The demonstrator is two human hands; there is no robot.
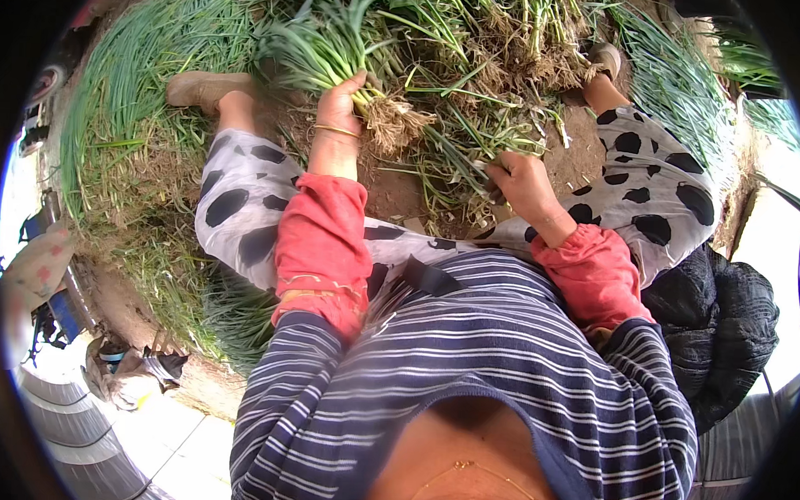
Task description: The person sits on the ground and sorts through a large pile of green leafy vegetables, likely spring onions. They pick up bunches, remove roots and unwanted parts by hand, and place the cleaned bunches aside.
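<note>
My left hand (342,106) grips a bunch of scallions (327,69) around its pale stems. The green leaves fan to the upper left and look blurred, while the tangled roots (394,121) stick out to the right. Lower and to the right, my right hand (524,185) has its fingers pinched together on a limp green leaf (466,163), whose end is hidden by the fingertips. Under and between both hands, loose leaves and trimmings (441,192) litter the brown soil.
Scallions with roots (539,50) lie heaped beyond my hands. Long green leaves cover the ground in a left pile (142,56) and a right pile (670,94). My shoes (204,90) flank the work area. A black bundle (708,327) sits beside my right hip.
</note>
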